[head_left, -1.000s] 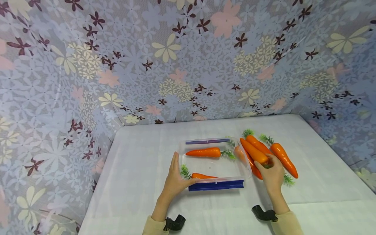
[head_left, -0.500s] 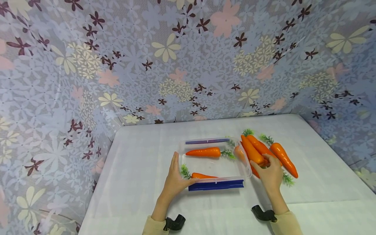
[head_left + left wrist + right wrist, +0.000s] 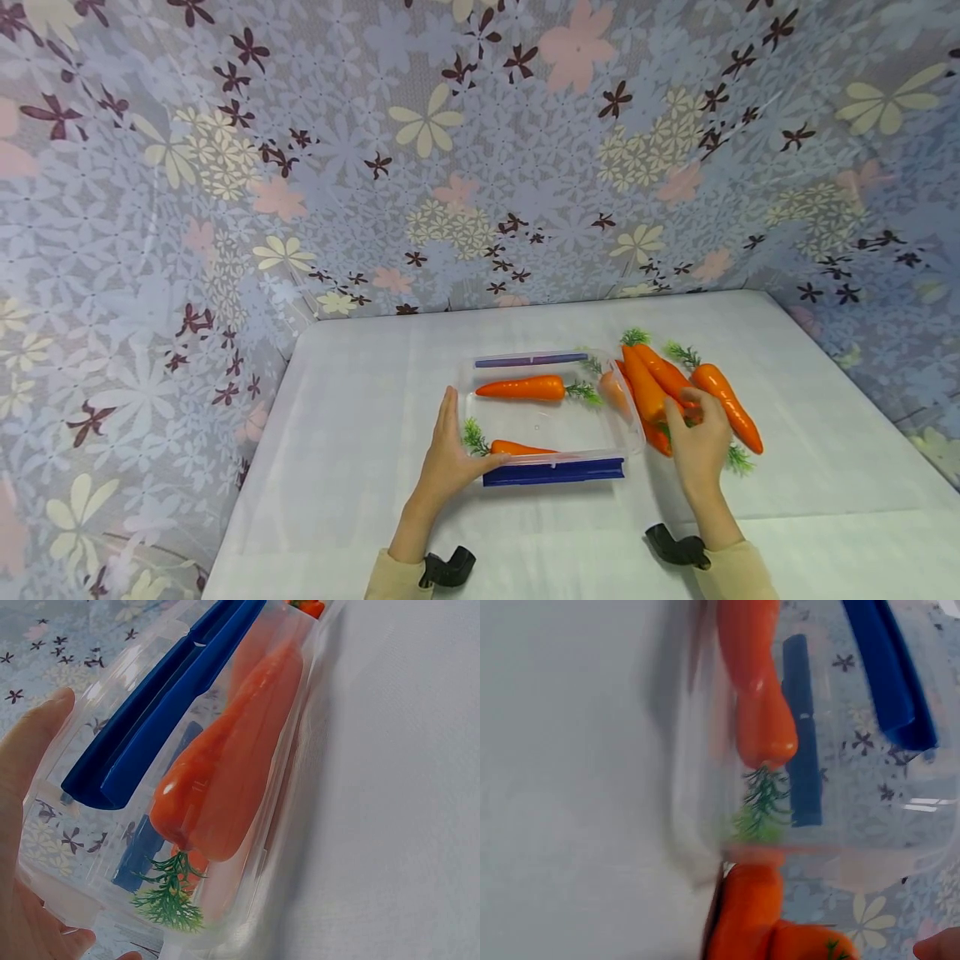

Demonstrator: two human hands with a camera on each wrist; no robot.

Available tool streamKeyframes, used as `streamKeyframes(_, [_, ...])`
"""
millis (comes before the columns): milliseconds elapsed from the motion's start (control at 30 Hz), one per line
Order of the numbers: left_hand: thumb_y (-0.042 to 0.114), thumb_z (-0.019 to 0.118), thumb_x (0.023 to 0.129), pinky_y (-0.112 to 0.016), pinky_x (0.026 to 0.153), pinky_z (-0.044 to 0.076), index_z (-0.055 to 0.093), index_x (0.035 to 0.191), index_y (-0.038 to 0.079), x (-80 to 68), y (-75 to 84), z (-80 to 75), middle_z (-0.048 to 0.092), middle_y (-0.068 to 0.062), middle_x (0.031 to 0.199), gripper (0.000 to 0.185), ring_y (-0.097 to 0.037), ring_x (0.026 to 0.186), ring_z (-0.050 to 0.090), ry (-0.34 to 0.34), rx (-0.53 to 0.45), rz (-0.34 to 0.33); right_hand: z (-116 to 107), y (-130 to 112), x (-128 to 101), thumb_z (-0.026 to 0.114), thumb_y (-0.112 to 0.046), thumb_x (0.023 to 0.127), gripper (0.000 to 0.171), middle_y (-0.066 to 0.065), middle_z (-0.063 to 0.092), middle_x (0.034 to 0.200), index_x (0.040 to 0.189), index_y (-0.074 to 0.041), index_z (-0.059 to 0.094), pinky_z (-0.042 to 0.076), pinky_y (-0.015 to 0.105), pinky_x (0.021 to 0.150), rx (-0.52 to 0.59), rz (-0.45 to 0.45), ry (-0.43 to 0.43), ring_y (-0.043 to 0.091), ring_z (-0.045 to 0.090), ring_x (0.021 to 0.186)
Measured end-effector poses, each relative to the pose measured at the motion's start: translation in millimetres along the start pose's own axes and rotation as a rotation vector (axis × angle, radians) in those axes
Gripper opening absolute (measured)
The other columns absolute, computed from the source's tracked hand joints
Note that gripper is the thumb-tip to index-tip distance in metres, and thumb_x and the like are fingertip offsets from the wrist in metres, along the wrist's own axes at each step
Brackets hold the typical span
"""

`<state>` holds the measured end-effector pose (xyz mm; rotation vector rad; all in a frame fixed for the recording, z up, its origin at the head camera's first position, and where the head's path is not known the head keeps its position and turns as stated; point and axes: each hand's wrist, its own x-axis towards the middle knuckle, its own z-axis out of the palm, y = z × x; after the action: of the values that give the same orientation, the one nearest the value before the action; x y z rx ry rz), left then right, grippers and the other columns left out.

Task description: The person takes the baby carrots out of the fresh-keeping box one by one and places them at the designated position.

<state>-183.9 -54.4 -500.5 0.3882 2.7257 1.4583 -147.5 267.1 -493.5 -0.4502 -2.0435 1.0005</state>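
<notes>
A clear plastic box with blue side latches stands mid-table. Inside lie an orange carrot toward the back and another carrot along the front wall, both with green tops. My left hand rests against the box's front left corner, fingers extended along the left wall and thumb at the front rim. My right hand is over a pile of carrots right of the box, thumb and fingers apart at the near end of the pile. In the right wrist view only a fingertip shows.
Another carrot lies at the pile's right side. One carrot shows through the box's right wall. White cloth covers the table; a flowered curtain hangs behind it and at the sides.
The top carrot of the pile has turned, its near end swinging left. My right hand followed it left, then shifted right, away from that end. My left hand and the box have stayed put.
</notes>
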Motion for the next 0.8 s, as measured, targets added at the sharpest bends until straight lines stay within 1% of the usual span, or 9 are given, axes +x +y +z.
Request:
streamKeyframes(133, [0.051,0.077,0.060,-0.055,0.107,0.022,0.001,0.146,0.017,-0.2,0.2,0.6,0.001,-0.003,0.153,0.119,-0.027,0.140,0.010,0.002,0.000,0.003,-1,-6,1,0.064,-0.011,0.081,0.021,0.016,0.062,0.093,0.098,0.002,0.063,0.036,0.014,0.061,0.022,-0.028,0.001,-0.008,0.042,0.073])
streamKeyframes(200, [0.050,0.077,0.060,-0.055,0.107,0.023,0.002,0.146,0.014,-0.5,0.3,0.5,0.002,-0.003,0.153,0.119,-0.028,0.140,0.011,0.003,-0.004,0.008,-2,-8,1,0.064,-0.011,0.081,0.020,0.014,0.063,0.093,0.098,0.001,0.063,0.036,0.015,0.061,0.020,-0.034,-0.001,-0.013,0.040,0.074])
streamKeyframes(300, [0.049,0.078,0.060,-0.053,0.108,0.023,0.003,0.146,0.013,-0.9,0.5,0.5,0.002,-0.002,0.153,0.119,-0.027,0.140,0.012,0.001,-0.007,0.009,-1,-12,2,0.064,-0.010,0.081,0.020,0.014,0.062,0.092,0.098,0.000,0.063,0.036,0.012,0.061,0.026,-0.045,-0.010,-0.014,0.041,0.074])
streamKeyframes(400, [0.049,0.078,0.060,-0.054,0.108,0.022,0.002,0.146,0.013,-1.0,0.2,0.5,0.001,-0.001,0.153,0.119,-0.027,0.140,0.011,0.000,-0.007,0.006,1,-17,4,0.063,-0.007,0.080,0.020,0.013,0.062,0.093,0.099,0.000,0.062,0.035,0.006,0.063,0.046,-0.056,-0.034,-0.011,0.044,0.075])
streamKeyframes(467, [0.049,0.078,0.060,-0.055,0.108,0.022,0.002,0.146,0.014,-1.1,0.2,0.4,0.001,0.000,0.153,0.119,-0.027,0.140,0.011,-0.001,-0.007,0.003,3,-21,4,0.064,-0.006,0.079,0.021,0.013,0.063,0.093,0.099,0.001,0.062,0.036,0.006,0.064,0.055,-0.073,-0.049,-0.007,0.047,0.076])
streamKeyframes(667, [0.049,0.077,0.060,-0.055,0.108,0.021,0.002,0.146,0.014,-0.5,-0.8,0.3,0.001,-0.001,0.153,0.119,-0.026,0.140,0.010,-0.001,-0.011,-0.002,12,-35,5,0.066,-0.003,0.077,0.023,0.013,0.064,0.093,0.100,-0.001,0.062,0.038,0.015,0.069,0.102,-0.121,-0.135,0.011,0.051,0.077])
streamKeyframes(800, [0.049,0.077,0.060,-0.053,0.109,0.020,0.002,0.146,0.015,-0.1,-0.2,-0.2,0.000,-0.001,0.153,0.119,-0.025,0.140,0.009,-0.002,-0.020,-0.002,19,-45,4,0.068,-0.006,0.077,0.025,0.012,0.064,0.093,0.101,-0.002,0.062,0.040,0.016,0.067,0.108,-0.116,-0.194,0.016,0.051,0.077])
